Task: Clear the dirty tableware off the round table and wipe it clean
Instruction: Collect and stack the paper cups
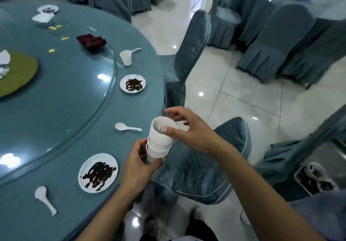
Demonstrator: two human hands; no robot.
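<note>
Left hand [139, 163] wraps its curled fingers round the bottom of a stack of white cups [160, 139], gripping it just off the edge of the round table [78, 113]. Right hand [184, 128] comes over the top, thumb on the rim of the uppermost cup, fingers loosely curled behind it. On the table: two sauce-smeared plates [98, 172], spoons [127, 127], one lone cup [126, 57]

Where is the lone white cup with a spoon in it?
In the head view, the white cup stands near the round table edge, between the dark red cloth and the far dirty plate.
</note>
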